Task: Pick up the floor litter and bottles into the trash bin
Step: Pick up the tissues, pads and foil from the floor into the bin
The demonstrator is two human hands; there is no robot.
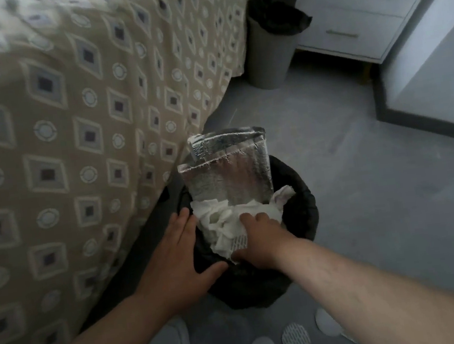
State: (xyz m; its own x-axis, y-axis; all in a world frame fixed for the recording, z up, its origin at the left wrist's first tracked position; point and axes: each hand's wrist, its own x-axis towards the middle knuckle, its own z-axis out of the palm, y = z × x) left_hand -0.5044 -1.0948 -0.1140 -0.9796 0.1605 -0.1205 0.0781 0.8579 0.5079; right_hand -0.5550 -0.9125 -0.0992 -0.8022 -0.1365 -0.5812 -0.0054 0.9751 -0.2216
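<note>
A trash bin lined with a black bag (302, 214) stands on the grey floor beside the bed. A silver foil pouch (231, 168) sticks upright out of it, with crumpled white paper (223, 223) packed in front. My right hand (260, 239) presses down on the white paper, fingers curled into it. My left hand (179, 257) lies flat with fingers apart on the bin's left rim, thumb on the black bag. No bottles are in sight.
The bed with a beige patterned cover (66, 128) fills the left. A second grey bin with a black liner (270, 43) stands at the bed's far corner, by a white drawer unit (365, 6). Round paper discs (295, 340) lie on the floor near my feet.
</note>
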